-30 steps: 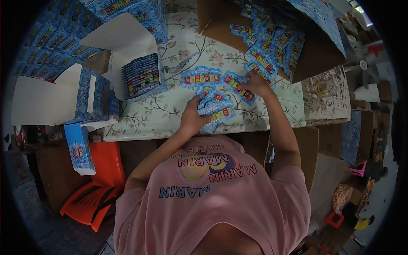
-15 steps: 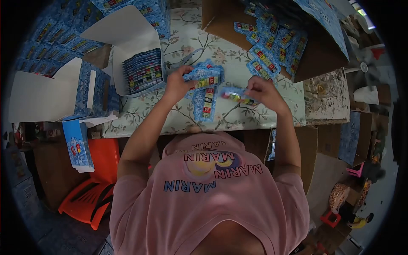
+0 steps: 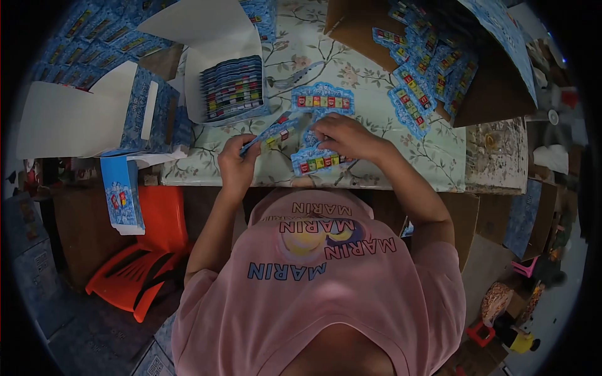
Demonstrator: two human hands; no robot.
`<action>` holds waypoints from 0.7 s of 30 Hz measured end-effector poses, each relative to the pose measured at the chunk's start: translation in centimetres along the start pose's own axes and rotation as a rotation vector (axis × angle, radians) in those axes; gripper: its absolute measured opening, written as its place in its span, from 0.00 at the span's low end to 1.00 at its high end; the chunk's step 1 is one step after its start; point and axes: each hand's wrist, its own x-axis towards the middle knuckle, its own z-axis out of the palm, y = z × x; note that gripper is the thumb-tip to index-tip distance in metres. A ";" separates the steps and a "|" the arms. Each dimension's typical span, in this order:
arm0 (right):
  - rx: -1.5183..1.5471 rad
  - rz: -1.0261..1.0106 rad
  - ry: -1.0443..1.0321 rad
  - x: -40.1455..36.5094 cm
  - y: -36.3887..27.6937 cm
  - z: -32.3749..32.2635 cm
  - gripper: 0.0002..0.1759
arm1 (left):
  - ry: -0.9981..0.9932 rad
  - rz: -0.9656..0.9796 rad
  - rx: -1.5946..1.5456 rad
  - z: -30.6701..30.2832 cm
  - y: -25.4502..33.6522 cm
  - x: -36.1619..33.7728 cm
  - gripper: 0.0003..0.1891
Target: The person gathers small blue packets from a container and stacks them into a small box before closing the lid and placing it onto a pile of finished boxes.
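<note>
My left hand grips a few flat blue packets, tilted edge-up over the table. With fingers curled, my right hand pinches at a blue packet, partly hidden under the fingers. Below that hand lies another blue packet, printed with a row of coloured squares. Farther from me, one more such packet lies flat. To the left stands an open white-lined box, holding a tightly stacked row of packets.
A large open carton at the back right has loose packets spilling onto the flowered tablecloth. Another open box stands on the left. Clear plastic lies behind the packets. An orange chair is at lower left.
My left hand has drawn nearer and to the left, with packets tilted up in it. My right hand has moved left onto the packets in the middle. The whole view has shifted slightly.
</note>
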 end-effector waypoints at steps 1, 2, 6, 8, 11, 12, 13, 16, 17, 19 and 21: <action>-0.008 -0.040 -0.056 1.1 0.3 -0.5 0.12 | 0.015 -0.081 -0.047 -0.6 0.0 -0.1 0.06; -0.008 -0.042 -0.058 2.1 1.1 -0.4 0.12 | 0.018 -0.082 -0.047 -1.2 0.1 -0.2 0.06; -0.094 -0.047 -0.273 3.7 2.3 -0.5 0.12 | 0.056 -0.174 -0.099 -2.9 1.0 -0.5 0.06; -0.111 0.009 -0.305 3.1 2.6 -1.0 0.12 | 0.074 -0.176 -0.078 -3.4 1.3 -0.9 0.06; -0.206 0.148 -0.282 0.3 3.5 -2.2 0.12 | 0.109 -0.180 -0.189 -3.3 1.4 -1.5 0.06; -0.112 0.300 -0.248 -0.9 3.9 -2.6 0.12 | 0.095 -0.210 -0.212 -3.3 1.2 -1.5 0.06; -0.019 0.454 -0.208 -2.1 4.3 -2.9 0.12 | 0.078 -0.238 -0.238 -3.2 1.0 -1.5 0.05; 0.259 0.590 -0.010 -5.6 4.9 -3.1 0.12 | -0.120 -0.239 -0.284 -2.7 1.1 -0.8 0.06; 0.255 0.605 -0.002 -6.5 5.0 -3.0 0.12 | -0.134 -0.236 -0.293 -2.1 1.3 -0.6 0.06; 0.319 0.574 0.146 -7.6 4.8 -2.8 0.11 | -0.426 -0.234 -0.385 -0.9 1.8 0.1 0.06; 0.383 0.591 0.154 -8.4 4.4 -2.7 0.10 | -0.569 -0.189 -0.332 0.3 2.4 0.8 0.06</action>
